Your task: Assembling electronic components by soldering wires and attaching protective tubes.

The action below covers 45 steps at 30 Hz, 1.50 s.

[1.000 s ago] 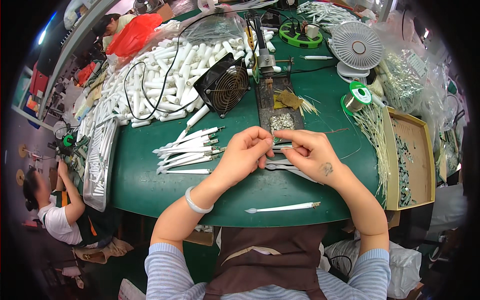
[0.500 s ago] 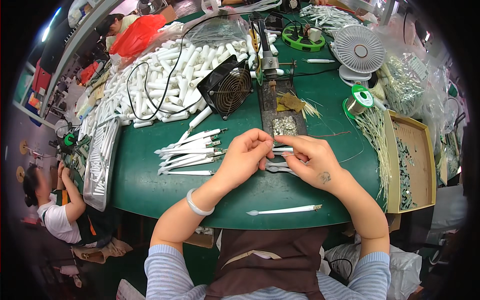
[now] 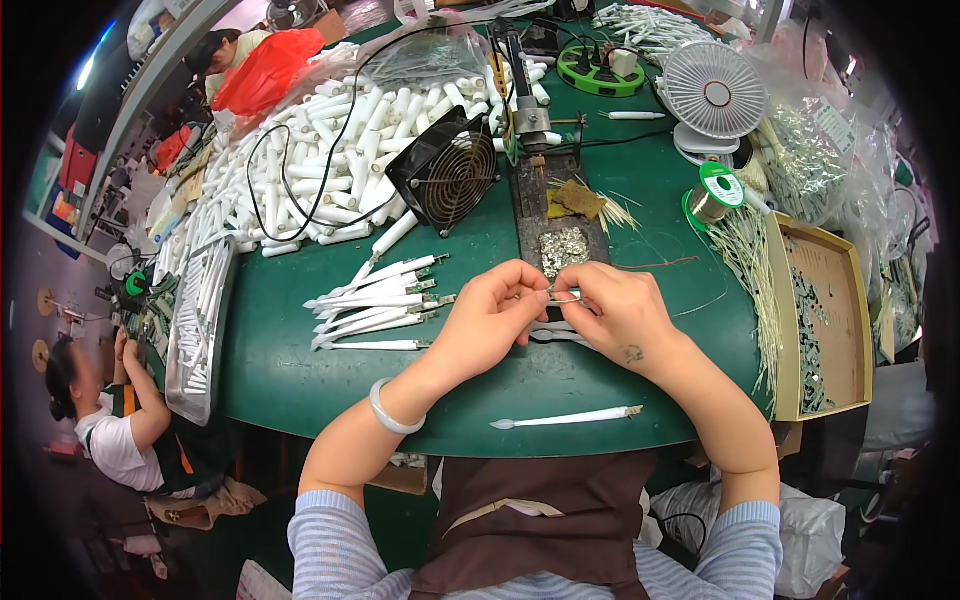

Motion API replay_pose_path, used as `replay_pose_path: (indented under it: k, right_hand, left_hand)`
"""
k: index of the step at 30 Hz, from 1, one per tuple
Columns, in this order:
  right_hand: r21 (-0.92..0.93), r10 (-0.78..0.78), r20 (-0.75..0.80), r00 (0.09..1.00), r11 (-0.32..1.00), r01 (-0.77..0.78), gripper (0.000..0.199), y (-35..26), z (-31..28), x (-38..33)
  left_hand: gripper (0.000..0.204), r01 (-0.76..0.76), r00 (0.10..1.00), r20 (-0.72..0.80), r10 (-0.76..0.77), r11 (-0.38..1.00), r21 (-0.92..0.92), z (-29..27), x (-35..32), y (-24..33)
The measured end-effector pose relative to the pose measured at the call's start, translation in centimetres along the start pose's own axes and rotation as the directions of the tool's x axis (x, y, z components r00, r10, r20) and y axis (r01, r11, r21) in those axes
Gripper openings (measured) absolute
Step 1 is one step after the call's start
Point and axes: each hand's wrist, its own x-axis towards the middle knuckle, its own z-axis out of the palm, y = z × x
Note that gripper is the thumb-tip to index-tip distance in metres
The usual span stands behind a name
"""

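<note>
Over the middle of the green surface (image 3: 290, 365), my left hand (image 3: 495, 312) had its thumb and forefinger pinched together at one end of a thin pale piece (image 3: 565, 297), and my right hand (image 3: 622, 312) pinched it from the other side. The one clear change was in that right hand: half a second before, its forefinger had stretched out toward my left fingertips; now it was bent in, closer to the thumb. I judged this to be a fresh grip for close fingertip work, though my fingers hid the ends of the piece.

Under my right hand lay a few white handles (image 3: 560, 336), partly covered. Just beyond, a dark stand (image 3: 533, 222) bore a heap of shiny metal bits (image 3: 563, 250). Left of my hands, a row of finished-looking white sticks (image 3: 375, 302) lay unmoved, and one single stick (image 3: 565, 418) rested near the front edge. Farther out, a black fan (image 3: 447, 178) stood before the white tubes (image 3: 335, 165) heaped toward the far left corner, while pale wires (image 3: 746, 290) and a shallow box (image 3: 790, 392) lined the right edge.
</note>
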Motion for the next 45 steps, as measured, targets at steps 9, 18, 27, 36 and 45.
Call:
replay_pose_path:
  k: [9,18,27,36,45]
  right_hand:
    - [-0.073,-0.037,0.023,0.999,0.997,0.038,0.013,-0.5,0.0,0.0]
    - [-0.057,-0.013,-0.019,1.000,0.998,0.012,0.011,-0.2,0.6,-0.5]
    - [-0.032,-0.072,-0.087,0.994,0.997,0.070,0.014,0.0,0.9,-0.4]
    - [-0.013,-0.109,-0.107,0.988,0.994,0.108,0.017,0.0,0.8,-0.2]
    - [0.238,0.293,-0.003,0.956,0.929,-0.284,0.017,-1.0,0.4,0.2]
  left_hand:
    - [0.010,-0.139,0.987,-0.045,0.152,0.966,0.217,0.0,-0.1,-0.8]
    - [0.010,-0.075,0.997,-0.028,0.075,0.997,0.019,0.0,0.0,-0.5]
    - [0.010,0.017,0.999,0.049,-0.009,0.985,-0.172,-0.3,0.0,0.0]
    - [0.006,-0.058,0.998,-0.019,0.057,0.993,-0.103,0.0,0.1,0.1]
    - [0.004,0.013,0.999,-0.030,-0.021,0.971,-0.239,-0.5,1.0,-0.3]
